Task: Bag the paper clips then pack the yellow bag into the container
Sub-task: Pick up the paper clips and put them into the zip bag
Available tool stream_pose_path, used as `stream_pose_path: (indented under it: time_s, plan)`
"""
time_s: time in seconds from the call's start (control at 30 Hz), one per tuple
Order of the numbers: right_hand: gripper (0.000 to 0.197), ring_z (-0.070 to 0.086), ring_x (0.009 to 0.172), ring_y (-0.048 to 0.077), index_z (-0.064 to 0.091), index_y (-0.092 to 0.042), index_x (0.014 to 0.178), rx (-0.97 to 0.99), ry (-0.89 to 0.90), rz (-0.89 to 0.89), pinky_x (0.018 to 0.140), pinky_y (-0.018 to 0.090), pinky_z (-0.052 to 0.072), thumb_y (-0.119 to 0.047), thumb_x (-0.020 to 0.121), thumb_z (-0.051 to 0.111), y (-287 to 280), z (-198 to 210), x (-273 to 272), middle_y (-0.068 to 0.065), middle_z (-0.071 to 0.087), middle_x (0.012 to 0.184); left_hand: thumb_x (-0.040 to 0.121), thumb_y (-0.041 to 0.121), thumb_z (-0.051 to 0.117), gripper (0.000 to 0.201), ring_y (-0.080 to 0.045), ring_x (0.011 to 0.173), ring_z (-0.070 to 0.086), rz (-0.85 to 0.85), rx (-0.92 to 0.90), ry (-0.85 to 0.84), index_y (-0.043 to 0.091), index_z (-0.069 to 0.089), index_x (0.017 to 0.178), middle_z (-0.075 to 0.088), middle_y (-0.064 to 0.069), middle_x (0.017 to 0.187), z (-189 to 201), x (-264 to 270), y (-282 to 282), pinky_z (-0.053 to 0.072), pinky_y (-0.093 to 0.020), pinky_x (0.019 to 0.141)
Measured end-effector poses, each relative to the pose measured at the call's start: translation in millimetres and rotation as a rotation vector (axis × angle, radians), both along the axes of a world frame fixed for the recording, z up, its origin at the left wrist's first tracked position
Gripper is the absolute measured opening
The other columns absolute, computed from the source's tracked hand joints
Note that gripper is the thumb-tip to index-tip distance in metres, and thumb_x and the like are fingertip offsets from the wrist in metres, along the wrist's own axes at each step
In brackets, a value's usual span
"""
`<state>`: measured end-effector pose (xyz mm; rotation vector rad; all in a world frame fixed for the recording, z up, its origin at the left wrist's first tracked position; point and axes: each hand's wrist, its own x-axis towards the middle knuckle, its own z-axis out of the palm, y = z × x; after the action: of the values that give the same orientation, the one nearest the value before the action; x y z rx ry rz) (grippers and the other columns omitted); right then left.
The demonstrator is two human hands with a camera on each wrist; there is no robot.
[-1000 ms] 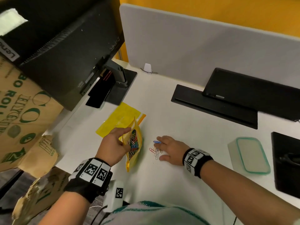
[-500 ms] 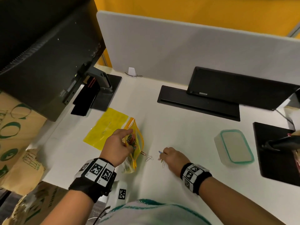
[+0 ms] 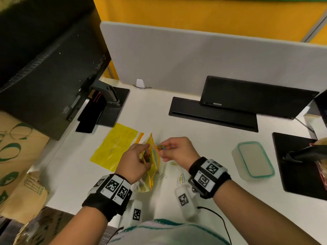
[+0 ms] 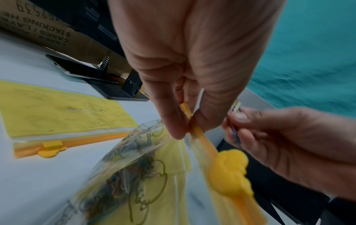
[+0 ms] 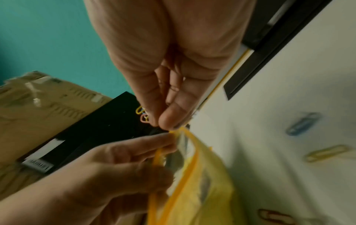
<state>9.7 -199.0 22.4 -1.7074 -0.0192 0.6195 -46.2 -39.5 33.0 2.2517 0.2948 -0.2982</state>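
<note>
While the left hand [image 3: 135,160] pinches the orange zip strip of the yellow bag [image 3: 150,163] between thumb and fingers, holding its mouth open above the white desk [image 3: 203,144], the right hand [image 3: 177,150] pinches a small bunch of coloured paper clips [image 3: 160,147] right at that opening. Many clips already lie inside the bag, seen through its clear side in the left wrist view. More loose clips [image 3: 180,177] lie on the desk near the person, just right of the bag. Further right stands the container [image 3: 253,160], its teal-rimmed lid on, well apart from the hands. A second yellow bag [image 3: 115,144] lies flat to the left, its zip shut.
</note>
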Motion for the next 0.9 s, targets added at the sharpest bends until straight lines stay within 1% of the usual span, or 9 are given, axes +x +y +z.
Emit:
stream_pose_path:
  time_s: [0.1, 0.17, 0.27, 0.33, 0.43, 0.5, 0.57, 0.67, 0.9]
  plan:
    - [0.019, 0.066, 0.071, 0.029, 0.071, -0.003, 0.09, -0.211, -0.065, 0.108, 0.078, 0.043, 0.059, 0.0, 0.071, 0.072, 28, 7, 1, 0.022, 0.07, 0.08, 0.067, 0.001, 0.069, 0.062, -0.021, 0.081, 0.057, -0.01, 0.013, -0.01, 0.017, 0.053, 0.125, 0.05, -0.004, 0.13, -1, 2, 0, 0.043, -0.02, 0.074]
    - [0.03, 0.068, 0.088, 0.029, 0.071, -0.005, 0.098, -0.388, -0.087, 0.209, 0.085, 0.042, 0.056, -0.005, 0.068, 0.074, 36, 4, 3, 0.018, 0.072, 0.095, 0.069, 0.003, 0.07, 0.063, -0.025, 0.091, 0.059, -0.021, 0.026, -0.017, 0.016, 0.051, 0.127, 0.05, -0.005, 0.13, -3, 3, 1, 0.043, -0.017, 0.076]
    - [0.037, 0.064, 0.105, 0.027, 0.066, 0.0, 0.106, -0.4, -0.038, 0.241, 0.091, 0.042, 0.054, 0.0, 0.069, 0.071, 40, 2, 4, 0.017, 0.069, 0.111, 0.07, 0.003, 0.071, 0.062, -0.014, 0.076, 0.055, -0.02, 0.01, -0.028, 0.016, 0.05, 0.128, 0.049, -0.004, 0.13, -4, 3, 3, 0.041, -0.002, 0.061]
    - [0.033, 0.066, 0.099, 0.025, 0.066, 0.001, 0.106, -0.295, -0.012, 0.157, 0.086, 0.038, 0.056, 0.006, 0.073, 0.062, 34, 5, 7, 0.017, 0.069, 0.107, 0.07, 0.003, 0.072, 0.063, -0.009, 0.067, 0.053, -0.003, -0.004, -0.032, 0.017, 0.051, 0.128, 0.049, -0.002, 0.13, -3, 4, 6, 0.041, -0.004, 0.059]
    - [0.029, 0.062, 0.072, 0.023, 0.07, -0.007, 0.088, -0.14, 0.029, -0.073, 0.066, 0.031, 0.053, 0.01, 0.08, 0.049, 15, -2, 22, 0.012, 0.066, 0.085, 0.07, 0.004, 0.072, 0.063, -0.009, 0.064, 0.053, 0.034, 0.006, -0.022, 0.02, 0.051, 0.127, 0.049, 0.0, 0.13, -2, 3, 14, 0.04, -0.011, 0.062]
    - [0.03, 0.06, 0.079, 0.02, 0.069, -0.013, 0.087, -0.352, -0.09, -0.131, 0.074, 0.03, 0.05, 0.007, 0.082, 0.047, -4, -25, 38, 0.009, 0.065, 0.092, 0.07, 0.005, 0.071, 0.062, -0.008, 0.064, 0.053, 0.057, 0.015, -0.021, 0.021, 0.052, 0.126, 0.049, 0.001, 0.128, -1, 1, 22, 0.037, -0.007, 0.058]
    - [0.032, 0.057, 0.102, 0.024, 0.063, -0.011, 0.109, -0.695, -0.182, 0.046, 0.09, 0.029, 0.045, 0.003, 0.085, 0.048, -18, -50, 45, 0.011, 0.059, 0.114, 0.07, 0.004, 0.069, 0.06, -0.013, 0.066, 0.055, 0.085, 0.021, -0.023, 0.022, 0.052, 0.125, 0.05, 0.001, 0.127, -1, -2, 30, 0.037, -0.007, 0.058]
    - [0.049, 0.044, 0.12, 0.029, 0.046, -0.011, 0.131, -0.858, -0.233, 0.291, 0.1, 0.032, 0.042, 0.005, 0.085, 0.046, -24, -80, 43, 0.012, 0.041, 0.133, 0.071, 0.003, 0.068, 0.059, -0.02, 0.071, 0.057, 0.109, 0.026, -0.019, 0.023, 0.052, 0.125, 0.05, 0.0, 0.127, 0, -8, 38, 0.037, -0.007, 0.058]
    - [0.037, 0.048, 0.112, 0.027, 0.053, -0.004, 0.12, -0.843, -0.452, 0.576, 0.092, 0.034, 0.047, 0.005, 0.086, 0.045, 9, -96, 16, 0.012, 0.048, 0.124, 0.072, 0.005, 0.068, 0.059, -0.009, 0.066, 0.054, 0.157, 0.017, 0.0, 0.023, 0.051, 0.125, 0.049, 0.002, 0.128, -2, -19, 44, 0.04, -0.002, 0.056]
